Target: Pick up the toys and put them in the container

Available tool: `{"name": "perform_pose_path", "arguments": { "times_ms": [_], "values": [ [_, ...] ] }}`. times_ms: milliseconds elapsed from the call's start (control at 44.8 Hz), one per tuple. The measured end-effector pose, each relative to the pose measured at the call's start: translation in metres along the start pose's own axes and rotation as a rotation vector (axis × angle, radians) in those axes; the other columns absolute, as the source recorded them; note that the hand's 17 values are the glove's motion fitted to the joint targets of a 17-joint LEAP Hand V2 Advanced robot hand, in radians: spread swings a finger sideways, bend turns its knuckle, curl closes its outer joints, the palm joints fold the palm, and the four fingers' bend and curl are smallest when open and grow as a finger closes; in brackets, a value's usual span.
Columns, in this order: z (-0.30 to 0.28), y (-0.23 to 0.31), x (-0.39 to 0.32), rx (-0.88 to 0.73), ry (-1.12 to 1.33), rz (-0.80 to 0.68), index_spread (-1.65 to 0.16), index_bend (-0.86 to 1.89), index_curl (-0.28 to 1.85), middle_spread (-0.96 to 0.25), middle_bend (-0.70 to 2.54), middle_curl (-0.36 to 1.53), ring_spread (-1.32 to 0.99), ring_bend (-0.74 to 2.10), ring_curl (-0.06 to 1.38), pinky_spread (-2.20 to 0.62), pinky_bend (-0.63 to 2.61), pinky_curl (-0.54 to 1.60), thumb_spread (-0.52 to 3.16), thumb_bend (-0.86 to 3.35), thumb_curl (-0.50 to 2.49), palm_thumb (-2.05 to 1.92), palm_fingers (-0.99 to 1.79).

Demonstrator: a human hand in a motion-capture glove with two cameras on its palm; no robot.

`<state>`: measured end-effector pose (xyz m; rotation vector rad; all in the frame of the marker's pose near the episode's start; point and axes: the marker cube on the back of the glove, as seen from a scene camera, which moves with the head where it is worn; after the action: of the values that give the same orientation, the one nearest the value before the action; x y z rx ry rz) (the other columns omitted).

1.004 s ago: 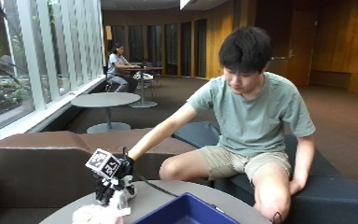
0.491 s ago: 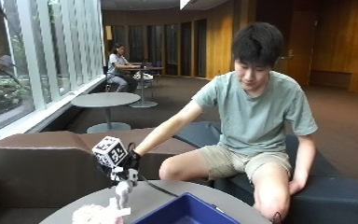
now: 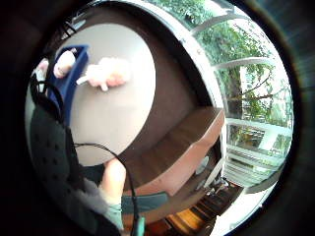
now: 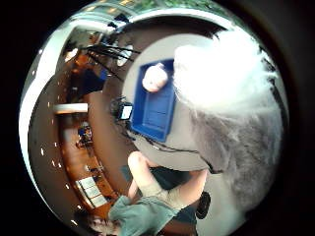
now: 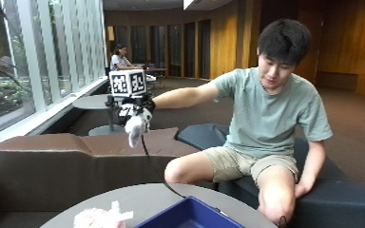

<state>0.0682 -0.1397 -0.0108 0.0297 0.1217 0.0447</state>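
A white and grey plush toy [image 5: 135,129] hung from the gloved right hand [image 5: 134,110], whose fingers curled round its top, high above the round desk [image 5: 138,202]. At about seven o'clock below it, a pink fluffy toy [image 5: 100,219] lay on the desk beside the blue container [image 5: 188,216], both cut off by the frame edge. Another pale pink toy [image 4: 155,77] sat inside the container.

Wood-panel walls [image 5: 353,42], big windows [image 5: 18,61], brown bench [image 5: 75,166].
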Motion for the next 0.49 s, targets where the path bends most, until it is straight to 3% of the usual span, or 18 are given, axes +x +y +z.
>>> {"name": "perform_pose_path", "arguments": {
  "times_ms": [201,491],
  "values": [
    [-0.059,-0.022,-0.097,0.101,0.07,-0.084,-0.2,0.85,0.81,-0.25,0.98,0.47,-0.35,1.18,0.76,-0.39,1.18,0.51,0.67,0.06,0.95,0.69,1.02],
    [-0.036,-0.047,-0.206,0.101,0.11,-0.19,-0.19,0.86,0.89,-0.22,1.01,0.55,-0.34,1.22,0.76,-0.39,1.21,0.53,0.52,0.04,1.05,0.69,1.0]
  ]
}}
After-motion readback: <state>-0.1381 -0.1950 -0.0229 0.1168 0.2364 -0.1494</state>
